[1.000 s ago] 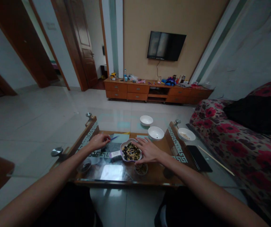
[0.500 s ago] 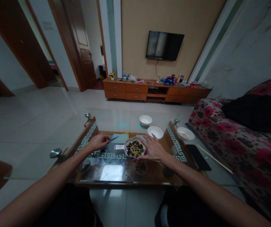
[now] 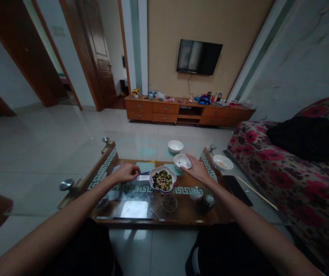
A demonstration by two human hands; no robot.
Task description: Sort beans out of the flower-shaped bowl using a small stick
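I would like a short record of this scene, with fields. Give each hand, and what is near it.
Left hand: closed on a thin blue item, beside a white label card.
Right hand: fingers on a tilted white bowl.
Between hands: scalloped dish of mixed beans.
Surface: glass-topped table.
Also on table: small glass bowl of dark grains.

No wording can be made out anywhere. The only print near the hands is on a small white label (image 3: 143, 178) with a purple end, lying just left of the scalloped bowl (image 3: 163, 167); its dark characters are too small to read. The meander band (image 3: 153, 189) just below the bowl is ornament, not lettering. Far beyond the bowl, a bottle (image 3: 150, 92) shows no legible label.
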